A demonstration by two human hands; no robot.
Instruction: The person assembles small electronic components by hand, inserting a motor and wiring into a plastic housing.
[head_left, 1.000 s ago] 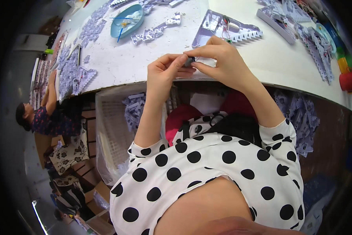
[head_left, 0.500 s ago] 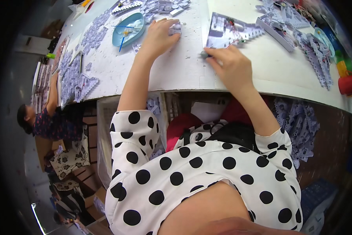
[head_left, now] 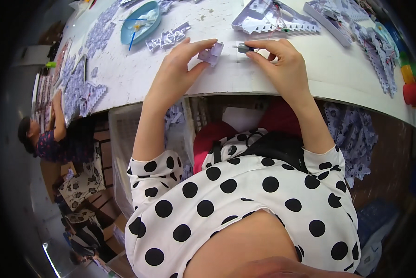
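My left hand (head_left: 176, 69) is closed, pinching a small pale lavender plastic housing (head_left: 211, 54) between thumb and fingers, just above the white table. Across a narrow gap, my right hand (head_left: 284, 65) holds a small grey motor (head_left: 242, 48) by its dark end. The motor's thin tip points left toward the housing, and the two are apart. Beyond my left hand lies a row of similar lavender plastic parts (head_left: 168, 37). Past my right hand rests a large lavender saw-edged shell (head_left: 268, 21) with red and dark wires in it.
A light-blue dish (head_left: 142, 27) with white matter and thin sticks stands at the far left. Lavender parts (head_left: 99, 32) are heaped beyond it, and more toothed shells (head_left: 377, 60) lie at right near a red roll (head_left: 414, 95). Another person (head_left: 48, 134) works at the table's left.
My left hand has drawn back with the plastic housing, uncovering the row of parts. My right hand has turned the motor toward the housing. The view has shifted slightly.
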